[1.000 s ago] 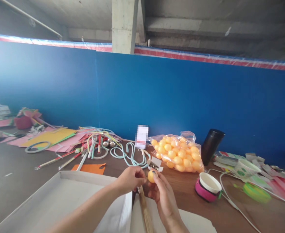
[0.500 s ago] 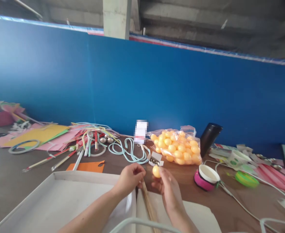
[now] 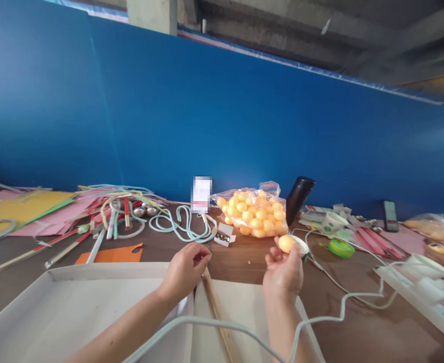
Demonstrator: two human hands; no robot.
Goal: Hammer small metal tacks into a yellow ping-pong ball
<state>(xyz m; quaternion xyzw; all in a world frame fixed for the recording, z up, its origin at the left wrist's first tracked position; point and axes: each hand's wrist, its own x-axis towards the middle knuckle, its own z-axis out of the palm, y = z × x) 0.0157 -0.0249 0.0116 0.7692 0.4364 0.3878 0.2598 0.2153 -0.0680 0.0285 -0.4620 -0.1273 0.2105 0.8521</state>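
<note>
An orange ping-pong ball (image 3: pixel 286 244) is pinched in the upturned fingers of my right hand (image 3: pixel 284 277), in front of a white cup (image 3: pixel 301 246) that is mostly hidden. My left hand (image 3: pixel 186 267) is closed, thumb against curled fingers; anything between them is too small or hidden to name. Just below those fingertips is the upper end of a wooden stick (image 3: pixel 219 315), lying on pale card (image 3: pixel 244 302). Beyond my hands, a small open box of metal bits (image 3: pixel 224 236) stands before a clear bag of orange balls (image 3: pixel 258 214).
A white tray (image 3: pixel 104 302) lies under my left forearm. A pale cable (image 3: pixel 191 320) loops across the foreground. Coloured paper (image 3: pixel 36 206), tubes and silver balls (image 3: pixel 145 209) are at left. A black bottle (image 3: pixel 299 199) leans by the blue partition (image 3: pixel 222 111); a green tape roll (image 3: pixel 341 247) lies right.
My right hand has moved right with the ball, away from my left hand, and turned palm up. My left hand stays closed by the stick's end. The view has swung right.
</note>
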